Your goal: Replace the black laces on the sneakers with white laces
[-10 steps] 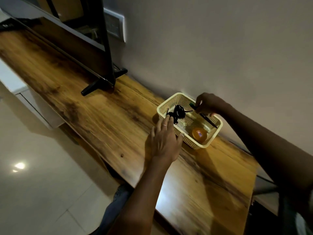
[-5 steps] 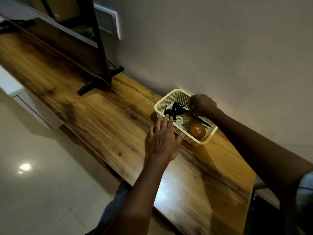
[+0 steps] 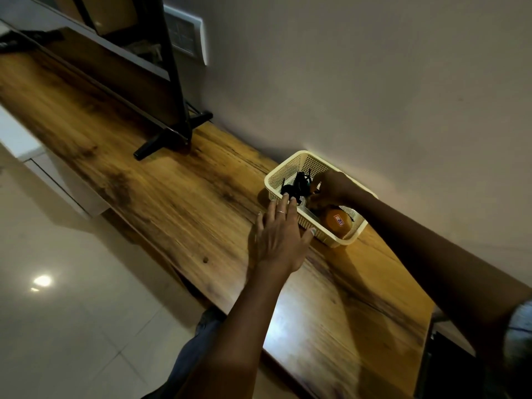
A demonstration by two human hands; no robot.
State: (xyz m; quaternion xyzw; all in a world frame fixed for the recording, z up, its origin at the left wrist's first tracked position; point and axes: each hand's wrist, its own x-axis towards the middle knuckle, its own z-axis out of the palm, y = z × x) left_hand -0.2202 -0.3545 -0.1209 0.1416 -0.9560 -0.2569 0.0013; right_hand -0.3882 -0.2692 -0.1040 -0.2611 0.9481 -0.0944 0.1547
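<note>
A tangled bundle of black laces (image 3: 296,185) lies in the left half of a cream mesh basket (image 3: 302,153) on a wooden shelf (image 3: 172,203) against the wall. My left hand (image 3: 277,234) lies flat, its straight fingers touching the basket's near rim. My right hand (image 3: 334,187) reaches into the basket from the right, fingers curled downward right beside the laces. What those fingers hold is hidden. No sneakers or white laces are in view.
An orange round object (image 3: 335,223) with a small label sits in the basket's right half. A black TV stand foot (image 3: 172,136) rests on the shelf to the left, under a screen. A switch plate (image 3: 187,36) is on the wall. Tiled floor lies below left.
My right hand has moved left inside the basket, from its far rim to right beside the black laces. My left hand stays at the near rim.
</note>
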